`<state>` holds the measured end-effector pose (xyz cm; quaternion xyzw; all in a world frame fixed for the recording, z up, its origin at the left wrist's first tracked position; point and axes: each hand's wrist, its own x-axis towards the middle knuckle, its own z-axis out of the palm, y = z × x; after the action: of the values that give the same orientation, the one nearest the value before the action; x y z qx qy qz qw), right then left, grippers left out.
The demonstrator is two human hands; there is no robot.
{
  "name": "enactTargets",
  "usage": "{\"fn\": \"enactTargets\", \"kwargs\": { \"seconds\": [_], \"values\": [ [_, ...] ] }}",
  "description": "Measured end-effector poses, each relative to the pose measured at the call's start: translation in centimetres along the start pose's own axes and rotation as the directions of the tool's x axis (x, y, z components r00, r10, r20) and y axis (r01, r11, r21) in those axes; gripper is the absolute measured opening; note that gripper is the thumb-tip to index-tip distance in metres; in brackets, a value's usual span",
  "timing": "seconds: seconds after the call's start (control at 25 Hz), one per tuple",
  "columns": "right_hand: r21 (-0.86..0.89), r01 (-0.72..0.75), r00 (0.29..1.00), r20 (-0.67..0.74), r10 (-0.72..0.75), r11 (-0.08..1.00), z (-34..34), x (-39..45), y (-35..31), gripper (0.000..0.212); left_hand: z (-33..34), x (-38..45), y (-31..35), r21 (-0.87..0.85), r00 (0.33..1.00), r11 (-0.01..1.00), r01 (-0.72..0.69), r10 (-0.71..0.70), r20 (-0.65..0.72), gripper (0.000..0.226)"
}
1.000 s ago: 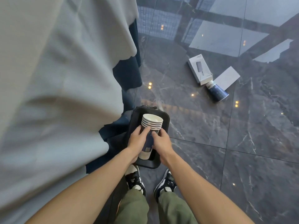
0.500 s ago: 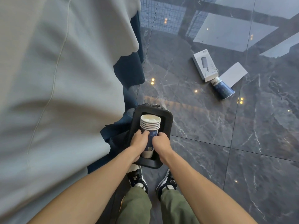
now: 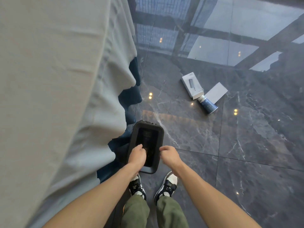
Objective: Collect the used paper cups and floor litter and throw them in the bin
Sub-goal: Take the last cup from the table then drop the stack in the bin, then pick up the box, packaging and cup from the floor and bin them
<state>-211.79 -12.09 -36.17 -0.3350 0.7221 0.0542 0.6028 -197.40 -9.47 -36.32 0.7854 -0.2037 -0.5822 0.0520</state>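
1. Bin [image 3: 162, 134]: black, rounded-rectangle rim, stands on the dark marble floor [image 3: 246, 162] just beyond the person's shoes [image 3: 167, 185], tucked against the draped tablecloth [image 3: 65, 96] on the left. Inside is v. dark; a ribbed shape shows deep down, can't tell if it's the cups.
2. Floor litter still out, far right & well apart from bin: blue paper cup [image 3: 207, 104] lying on its side, mouth toward near-right; white box [image 3: 192, 87] touching its base end; white card [image 3: 216, 92] just beside both.
3. Left hand [image 3: 137, 156] sits over the bin's near-left rim, fingers curled loosely, nothing seen in it. Right hand [image 3: 169, 156] at the bin's near-right edge, fingers bent in, also w/o anything visible in it.
4. Hidden/cut off: bin's near-left wall covered by left hand & wrist; navy underlayer [image 3: 131, 97] peeks out below tablecloth hem; table itself not seen. Floor reflections (window grid, spot lights) muddle the far part.
5. Vs 0.5 s ago: the cup stack both hands gripped over the bin is gone from the hands; hands have parted to either side of the opening. Floor litter lies as before.
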Motion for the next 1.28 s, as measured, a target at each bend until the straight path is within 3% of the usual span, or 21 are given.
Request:
{"fn": "enactTargets", "kwargs": {
  "seconds": [0.2,0.36,0.56,0.72,0.96,1.28],
  "values": [
    [-0.102,0.146,0.989,0.002,-0.147,0.984,-9.1,-10.5,-2.6,0.045,-2.1,-10.7,6.3,0.193,0.98,0.961,-0.198,0.186,0.076,0.056],
    [-0.235,0.195,0.976,-0.052,-0.212,0.952,-16.3,-15.9,-3.5,0.049,-1.9,-17.0,12.7,0.38,0.942,0.863,-0.334,0.312,0.119,0.053],
    [-0.446,0.27,0.947,-0.037,-0.319,0.853,-26.9,-19.7,-4.2,0.055,2.4,-23.8,21.0,0.48,0.886,0.758,-0.442,0.453,0.1,0.061],
    [-0.515,0.314,0.906,-0.089,-0.414,0.798,-35.9,-20.9,-4.3,0.054,7.1,-27.1,26.0,0.563,0.86,0.684,-0.464,0.499,0.103,0.066],
    [-0.648,0.266,0.831,-0.221,-0.511,0.714,-46.3,-20.8,-6.1,0.066,11.9,-28.2,33.2,0.596,0.803,0.62,-0.51,0.592,0.071,0.07],
    [-0.614,0.202,0.824,-0.314,-0.471,0.763,-55.0,-13.8,-9.7,0.082,14.9,-21.5,43.7,0.64,0.762,0.567,-0.519,0.646,0.045,0.072]
  ]
}}
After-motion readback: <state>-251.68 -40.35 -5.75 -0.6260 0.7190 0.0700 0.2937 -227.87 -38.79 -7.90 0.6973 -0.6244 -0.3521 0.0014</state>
